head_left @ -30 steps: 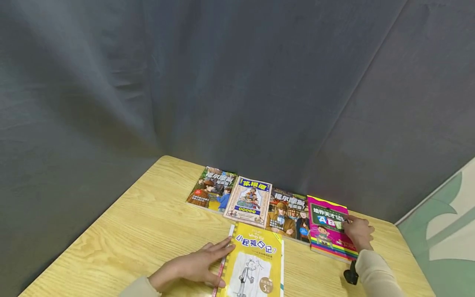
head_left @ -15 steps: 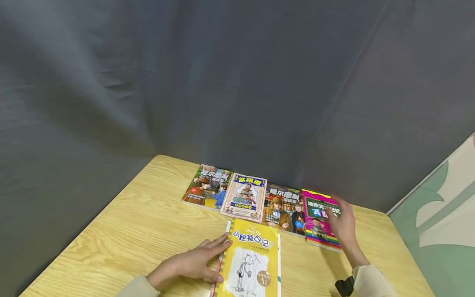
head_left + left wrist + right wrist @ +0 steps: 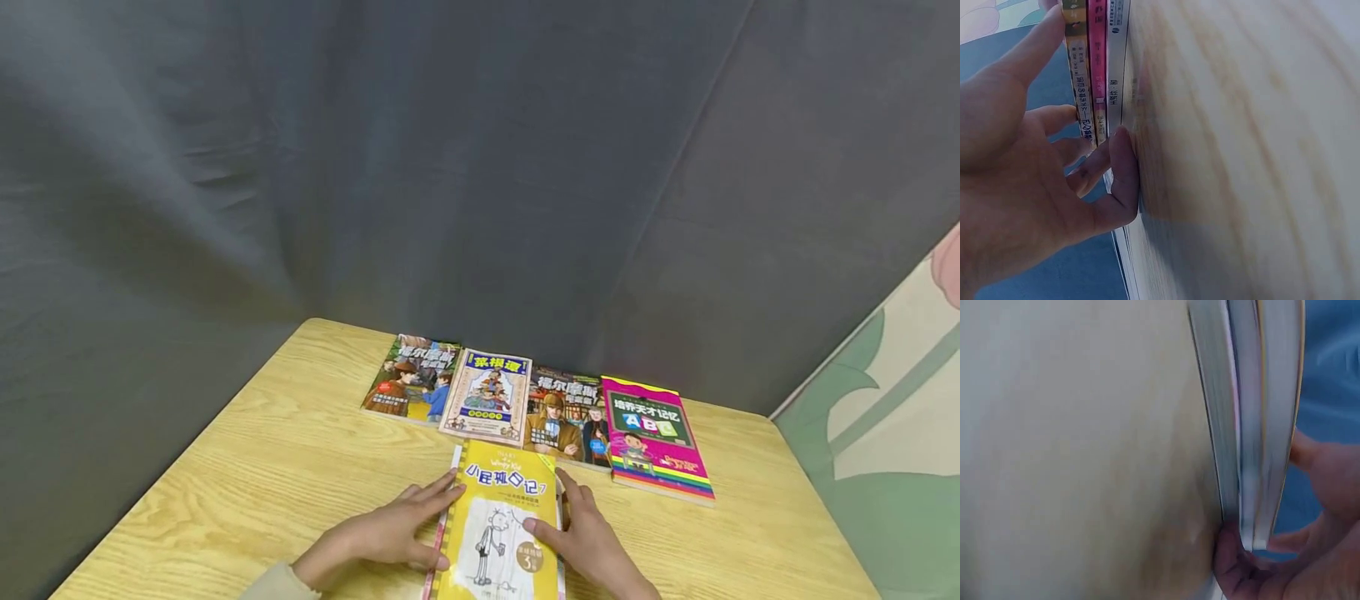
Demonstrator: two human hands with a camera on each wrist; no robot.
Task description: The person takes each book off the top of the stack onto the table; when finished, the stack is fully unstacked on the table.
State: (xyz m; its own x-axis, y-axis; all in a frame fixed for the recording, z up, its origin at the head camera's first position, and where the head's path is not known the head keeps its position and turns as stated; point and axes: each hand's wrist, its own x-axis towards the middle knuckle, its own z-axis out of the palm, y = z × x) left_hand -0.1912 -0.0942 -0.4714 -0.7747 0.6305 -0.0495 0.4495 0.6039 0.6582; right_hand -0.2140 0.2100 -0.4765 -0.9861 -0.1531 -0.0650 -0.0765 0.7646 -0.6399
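Note:
A small stack of books lies at the table's front, a yellow comic diary [image 3: 510, 508] with a line-drawn figure on top. Spines show below it: a pink-spined book [image 3: 1097, 56] and a white-spined book [image 3: 1116, 62]. My left hand [image 3: 393, 525] rests along the spine side, fingers extended, thumb near the lower left. In the left wrist view its little finger bends at the bottom of the stack, on the table. My right hand [image 3: 588, 537] is at the page-edge side, thumb over the yellow cover, other fingers beside the edge. In the right wrist view fingertips reach the lowest book's corner.
Behind the stack, four books would line up: a detective book [image 3: 412, 379], a cream book [image 3: 487, 396], another detective book [image 3: 566, 417] and a pink ABC book [image 3: 658, 442]. A dark curtain [image 3: 450, 167] hangs behind the wooden table [image 3: 247, 467].
My right hand has left the pink ABC book and come back to the right side of the stack. The left hand stays at the spines. The view has shifted slightly.

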